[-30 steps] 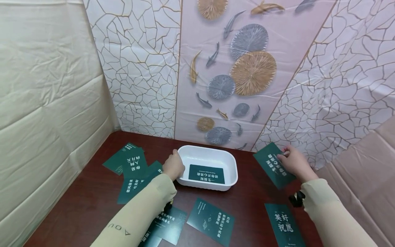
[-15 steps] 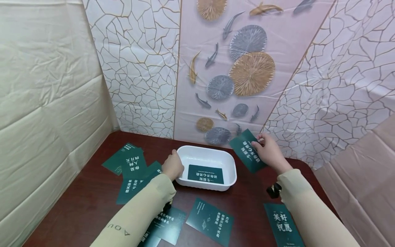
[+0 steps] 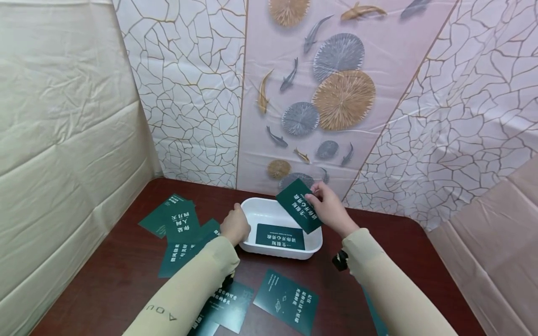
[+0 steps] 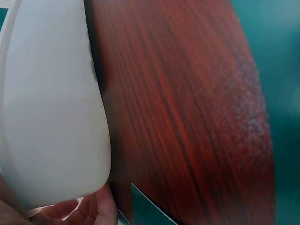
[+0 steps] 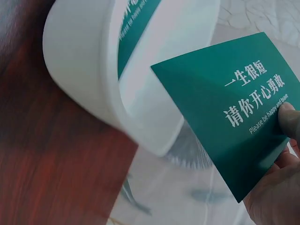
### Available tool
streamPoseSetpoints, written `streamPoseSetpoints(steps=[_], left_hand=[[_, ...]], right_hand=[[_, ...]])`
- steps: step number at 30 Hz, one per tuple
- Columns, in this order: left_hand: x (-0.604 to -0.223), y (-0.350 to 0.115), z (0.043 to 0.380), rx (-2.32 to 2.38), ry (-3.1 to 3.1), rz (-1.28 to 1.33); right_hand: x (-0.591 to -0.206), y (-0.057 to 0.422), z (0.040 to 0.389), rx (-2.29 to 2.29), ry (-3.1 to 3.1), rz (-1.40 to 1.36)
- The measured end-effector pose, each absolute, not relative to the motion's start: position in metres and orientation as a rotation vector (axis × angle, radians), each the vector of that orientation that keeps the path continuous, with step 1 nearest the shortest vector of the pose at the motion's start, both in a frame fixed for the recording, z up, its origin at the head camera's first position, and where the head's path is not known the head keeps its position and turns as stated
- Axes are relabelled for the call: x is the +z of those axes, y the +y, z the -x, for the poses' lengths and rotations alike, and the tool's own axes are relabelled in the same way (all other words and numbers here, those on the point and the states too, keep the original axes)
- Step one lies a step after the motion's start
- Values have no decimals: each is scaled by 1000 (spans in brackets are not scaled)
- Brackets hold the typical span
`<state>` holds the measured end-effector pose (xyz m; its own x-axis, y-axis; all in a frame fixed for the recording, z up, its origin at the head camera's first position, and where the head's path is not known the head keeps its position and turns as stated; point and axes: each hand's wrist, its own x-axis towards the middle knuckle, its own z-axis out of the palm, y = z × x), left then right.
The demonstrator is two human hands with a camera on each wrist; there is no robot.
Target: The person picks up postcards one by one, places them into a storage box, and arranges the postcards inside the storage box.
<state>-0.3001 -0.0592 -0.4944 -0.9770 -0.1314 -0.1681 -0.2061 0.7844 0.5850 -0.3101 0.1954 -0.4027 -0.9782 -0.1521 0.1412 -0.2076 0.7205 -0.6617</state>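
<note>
A white plastic basin (image 3: 313,240) stands on the table, and a green card (image 3: 279,235) with white lettering lies in it. My left hand (image 3: 235,225) holds the basin's left end; in the left wrist view its fingers (image 4: 104,206) curl at the basin's edge. Pinched between thumb and fingers of my right hand (image 3: 332,210) is another green card (image 3: 297,205) with white lettering. This card is tilted above the basin's right part, apart from the card inside. In the right wrist view the thumb (image 5: 289,119) presses on the printed face.
Several overlapping green cards (image 3: 178,221) lie left of the basin. More cards (image 3: 233,303) are partly under my left sleeve, and a single card (image 3: 287,301) lies in front of the basin. Another card (image 3: 371,312) is mostly hidden by my right sleeve. Patterned cloth (image 3: 201,93) hangs behind the table.
My right hand has moved left with the pinched card, from the table's right side to above the basin. The left hand stays at the basin's left end.
</note>
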Motion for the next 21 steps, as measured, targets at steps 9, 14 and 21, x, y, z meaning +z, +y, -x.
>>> streamPoseSetpoints(steps=[9, 14, 21], left_hand=[[-493, -58, 300, 956, 2847, 274], [-492, -58, 299, 958, 2840, 282], [-492, -59, 299, 958, 2845, 286]], right_hand=[[-421, 172, 313, 1019, -2932, -477], [-427, 167, 315, 1016, -2953, -475], [-437, 165, 318, 980, -3012, -473]])
